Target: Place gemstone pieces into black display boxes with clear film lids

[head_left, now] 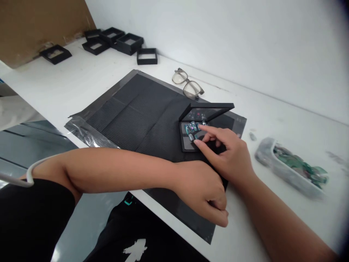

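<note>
An open black case (188, 149) with a raised lid (212, 106) lies on a black ribbed sheet (131, 109). Inside it is a group of shiny blue-green press-on nails (194, 126). My right hand (230, 153) reaches over the case from the right. Its thumb and index finger are apart, with their tips at the nails and nothing visible held between them. My left hand (203, 193) is closed in a fist near the front of the sheet, its forearm crossing below the case. The inside of that fist is hidden.
A pair of glasses (188, 83) lies behind the sheet. Several black frame-like boxes (130, 42) are grouped at the back left. To the right, a translucent bin (291, 174) holds green pieces. A white wall (231, 43) runs behind the white table (62, 82).
</note>
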{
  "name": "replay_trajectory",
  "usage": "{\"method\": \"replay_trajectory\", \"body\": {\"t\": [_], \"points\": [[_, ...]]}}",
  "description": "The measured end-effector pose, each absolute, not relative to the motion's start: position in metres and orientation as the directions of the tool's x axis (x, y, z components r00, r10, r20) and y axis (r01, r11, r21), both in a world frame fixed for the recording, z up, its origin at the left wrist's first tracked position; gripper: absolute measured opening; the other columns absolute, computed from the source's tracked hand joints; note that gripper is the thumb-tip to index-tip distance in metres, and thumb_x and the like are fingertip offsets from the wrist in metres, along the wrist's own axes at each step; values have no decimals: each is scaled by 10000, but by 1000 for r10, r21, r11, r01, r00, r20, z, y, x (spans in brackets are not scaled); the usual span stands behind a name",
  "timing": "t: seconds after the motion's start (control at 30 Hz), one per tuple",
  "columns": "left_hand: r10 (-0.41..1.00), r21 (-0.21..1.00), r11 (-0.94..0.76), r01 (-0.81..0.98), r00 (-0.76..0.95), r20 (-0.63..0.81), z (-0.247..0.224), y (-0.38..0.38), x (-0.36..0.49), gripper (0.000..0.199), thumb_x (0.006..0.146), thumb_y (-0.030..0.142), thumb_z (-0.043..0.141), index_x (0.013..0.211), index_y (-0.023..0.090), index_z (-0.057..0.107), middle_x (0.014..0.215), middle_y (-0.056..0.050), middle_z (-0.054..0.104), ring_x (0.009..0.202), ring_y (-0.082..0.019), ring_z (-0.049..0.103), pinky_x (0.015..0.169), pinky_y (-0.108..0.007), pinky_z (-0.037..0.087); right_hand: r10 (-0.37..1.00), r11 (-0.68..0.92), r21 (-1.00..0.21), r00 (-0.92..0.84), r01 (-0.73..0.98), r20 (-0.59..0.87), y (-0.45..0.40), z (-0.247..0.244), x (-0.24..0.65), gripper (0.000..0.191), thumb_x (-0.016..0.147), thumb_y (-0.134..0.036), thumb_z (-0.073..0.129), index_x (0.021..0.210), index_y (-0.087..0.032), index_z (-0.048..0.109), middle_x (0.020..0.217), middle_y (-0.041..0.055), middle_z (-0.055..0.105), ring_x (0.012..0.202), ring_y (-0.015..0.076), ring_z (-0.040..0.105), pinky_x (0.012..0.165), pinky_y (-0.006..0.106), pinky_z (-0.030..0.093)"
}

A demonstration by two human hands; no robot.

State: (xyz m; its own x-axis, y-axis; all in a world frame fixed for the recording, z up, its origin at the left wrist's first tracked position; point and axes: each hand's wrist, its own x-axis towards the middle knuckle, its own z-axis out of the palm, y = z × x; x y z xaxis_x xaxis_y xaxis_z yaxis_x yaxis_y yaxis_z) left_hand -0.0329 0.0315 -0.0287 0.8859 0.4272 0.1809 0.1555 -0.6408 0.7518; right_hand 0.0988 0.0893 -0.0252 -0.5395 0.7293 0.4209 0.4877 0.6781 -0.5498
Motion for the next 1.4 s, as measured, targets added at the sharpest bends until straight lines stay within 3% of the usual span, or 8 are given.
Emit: {"method": "replay_trajectory", "body": {"t": [0.1,0.4,0.7,1.4], "points": [[429,734,-666,132,873,233,-28,31,-33,474,903,380,518,472,186,559,567,-8,675,532,-110,461,570,-317,340,765,635,-590,-510,499,392,90,-27,102,362,888,-231,691,1249,-208,679,839,18,700,750,189,594,705,349,501],[428,734,-672,101,861,274,-29,32,-33,445,875,332,519,452,196,537,548,9,667,503,-103,457,557,-310,345,728,679,-539,-550,498,410,92,-27,102,250,921,-236,626,1158,-246,702,826,31,683,767,213,615,663,363,490],[406,748,-647,149,897,173,-26,32,-33,458,907,383,467,506,188,568,619,-15,697,569,-119,476,595,-328,350,722,691,-503,-535,519,440,89,-27,100,220,918,-224,628,1122,-232,711,814,25,679,748,208,616,678,368,492],[406,746,-658,104,883,235,-26,32,-34,467,908,356,508,471,192,530,572,1,673,540,-113,465,573,-325,343,698,715,-492,-558,498,449,90,-25,100,167,915,-212,636,1054,-232,725,808,25,696,758,213,623,708,384,509]]}}
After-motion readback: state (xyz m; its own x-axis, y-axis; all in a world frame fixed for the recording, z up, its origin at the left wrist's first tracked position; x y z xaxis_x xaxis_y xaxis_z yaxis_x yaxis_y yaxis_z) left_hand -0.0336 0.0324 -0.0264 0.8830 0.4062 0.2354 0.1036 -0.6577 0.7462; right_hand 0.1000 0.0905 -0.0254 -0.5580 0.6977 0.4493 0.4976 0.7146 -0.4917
